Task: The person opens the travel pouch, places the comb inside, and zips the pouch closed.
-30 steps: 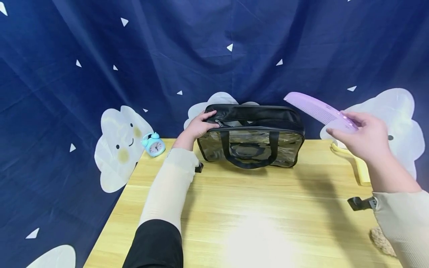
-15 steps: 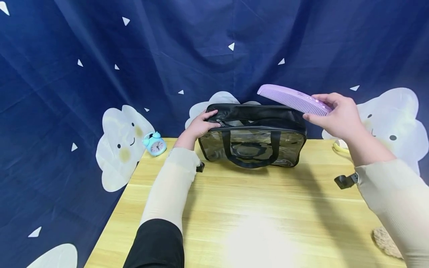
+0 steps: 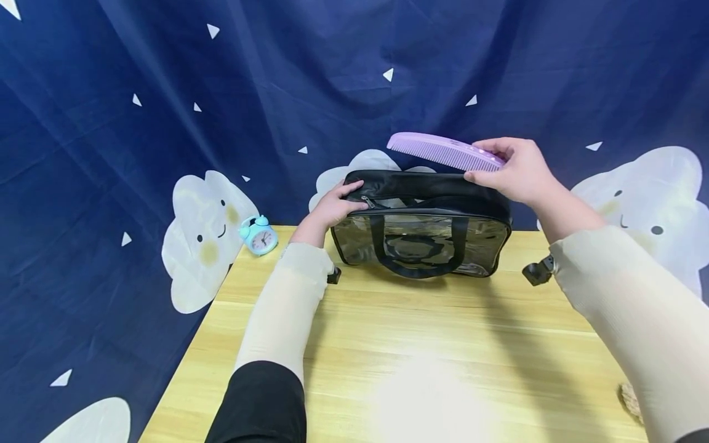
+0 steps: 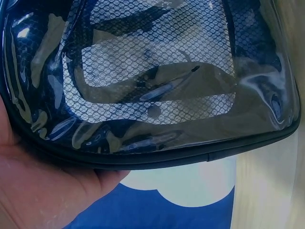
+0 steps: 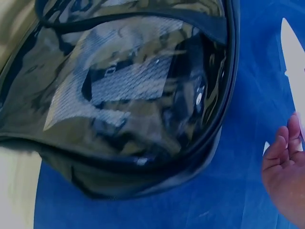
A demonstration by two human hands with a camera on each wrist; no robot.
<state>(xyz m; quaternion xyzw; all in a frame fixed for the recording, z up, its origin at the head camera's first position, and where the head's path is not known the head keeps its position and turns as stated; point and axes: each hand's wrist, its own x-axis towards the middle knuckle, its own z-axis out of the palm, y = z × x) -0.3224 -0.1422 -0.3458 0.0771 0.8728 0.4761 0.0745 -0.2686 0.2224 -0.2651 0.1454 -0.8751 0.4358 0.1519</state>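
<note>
A black toiletry bag (image 3: 418, 240) with see-through sides stands upright on the table, its top zip partly undone. My left hand (image 3: 335, 206) grips its upper left corner, thumb beside the zip pull (image 3: 368, 202). In the left wrist view this hand (image 4: 52, 191) lies along the bag's dark piping. A lilac comb (image 3: 437, 151) hangs over the bag, teeth facing down. The fingers and thumb of my right hand (image 3: 517, 169) pinch its right end. Beyond the bag's edge in the right wrist view, the comb (image 5: 294, 71) shows only partly, pale and cut off by the frame.
At the table's back left corner stands a light blue alarm clock (image 3: 258, 235). A fuzzy tan item (image 3: 630, 401) peeks out beside my right sleeve. Behind the wooden table (image 3: 388, 326) hangs a blue curtain (image 3: 310, 74) with white clouds.
My right hand has carried the comb leftward and slightly up, from right of the bag to above its opening. The left hand keeps its hold on the bag.
</note>
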